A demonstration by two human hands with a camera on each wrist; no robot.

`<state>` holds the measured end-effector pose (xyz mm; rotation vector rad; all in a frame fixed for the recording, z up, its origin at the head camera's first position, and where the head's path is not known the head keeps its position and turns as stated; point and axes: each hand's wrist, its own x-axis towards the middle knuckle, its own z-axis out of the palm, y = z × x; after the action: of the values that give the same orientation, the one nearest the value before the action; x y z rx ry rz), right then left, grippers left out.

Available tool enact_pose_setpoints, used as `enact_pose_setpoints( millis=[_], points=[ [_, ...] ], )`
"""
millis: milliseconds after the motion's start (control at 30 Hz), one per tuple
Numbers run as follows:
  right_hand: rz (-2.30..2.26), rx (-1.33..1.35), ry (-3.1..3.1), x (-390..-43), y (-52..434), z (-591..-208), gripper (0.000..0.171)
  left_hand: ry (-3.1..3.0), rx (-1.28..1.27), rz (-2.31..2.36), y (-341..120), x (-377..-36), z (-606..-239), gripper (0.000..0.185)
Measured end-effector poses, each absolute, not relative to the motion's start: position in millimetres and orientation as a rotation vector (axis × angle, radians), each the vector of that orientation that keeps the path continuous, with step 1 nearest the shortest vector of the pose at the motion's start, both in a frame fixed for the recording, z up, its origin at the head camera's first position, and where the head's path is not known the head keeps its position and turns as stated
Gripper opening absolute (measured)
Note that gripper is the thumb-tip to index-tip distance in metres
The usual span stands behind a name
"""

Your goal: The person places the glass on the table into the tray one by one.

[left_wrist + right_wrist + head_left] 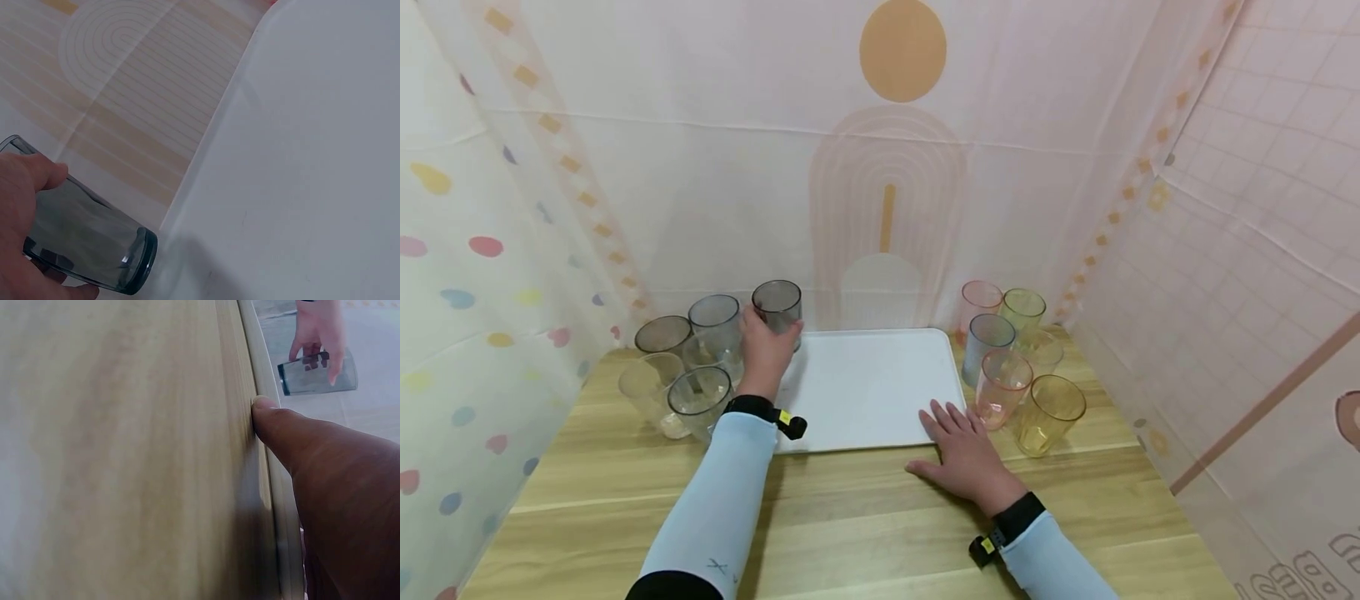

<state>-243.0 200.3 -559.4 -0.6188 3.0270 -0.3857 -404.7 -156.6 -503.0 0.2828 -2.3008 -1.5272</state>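
Head view, table (850,508): wooden top with cloth walls on three sides.
Tray (868,387): white, flat, in the middle of the table, with nothing on it.
Step in hand: I judge that the grey glass is being taken from its group toward the tray; next it needs to come over the tray rim and go down upright.
Left hand (765,350): fingers curled around the grey glass (777,310), at the far left corner of the tray.
Right hand (964,454): spread flat, fingertips touching the near right edge of the tray.
Grey glasses (692,358): five more stand left of the tray, close to the held one.
Coloured glasses (1018,367): a group right of the tray, just beyond the right hand.
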Motion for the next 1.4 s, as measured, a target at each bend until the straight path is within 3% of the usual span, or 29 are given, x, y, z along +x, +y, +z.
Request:
enact_pose_setpoints(
  millis=[933,1133,1400],
  points=[
    [-0.365,-0.639,3.015,-240.1,198.4,-558.6,0.096,-2.285,0.344,-1.642,-161.0,-407.8,-524.3,0.108],
    [-0.379,-0.649,3.022,-238.4,198.3,-557.9,0.094,-2.312,0.331,-1.601,-159.5,-392.8,-523.3,0.115],
    [-0.377,-0.665,3.042,-239.4,201.4,-559.2,0.095,-2.422,0.331,-1.602,-138.1,-348.6,-512.4,0.117]
  ],
)
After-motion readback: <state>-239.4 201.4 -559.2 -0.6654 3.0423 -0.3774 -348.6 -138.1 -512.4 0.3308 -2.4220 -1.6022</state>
